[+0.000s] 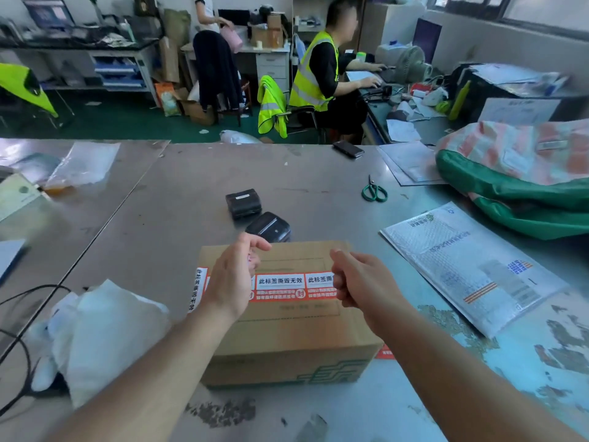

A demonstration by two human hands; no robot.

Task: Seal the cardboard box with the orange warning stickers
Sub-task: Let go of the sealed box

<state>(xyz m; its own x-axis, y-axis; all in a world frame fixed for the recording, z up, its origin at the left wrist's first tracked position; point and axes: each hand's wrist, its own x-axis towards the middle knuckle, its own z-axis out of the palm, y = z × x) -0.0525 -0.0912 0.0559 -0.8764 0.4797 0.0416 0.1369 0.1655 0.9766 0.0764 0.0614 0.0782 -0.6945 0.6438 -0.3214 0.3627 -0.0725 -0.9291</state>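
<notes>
Cardboard box (287,330) sits near centre on our steel tabletop (178,193), with orange stickers (280,287) across its top seam and down the left side. Our left hand (231,279) and right hand (357,282) hover above, fingers (342,283) curled; whether they pinch anything we cannot tell. Unpressed, the strip's right end may lift or crease. Scissors (374,191) lie far right, with a cluttered office beyond.

Left of cardboard box (287,330): crumpled white bags (105,330) close beside, black cable (19,346) beyond. Rear: two black devices (243,202) (269,226), nearer one just behind far edge. Right: padded mailer (471,266) near, strip of bare counter (392,301) between. Scissors (374,191), green sack (510,193) well apart.
</notes>
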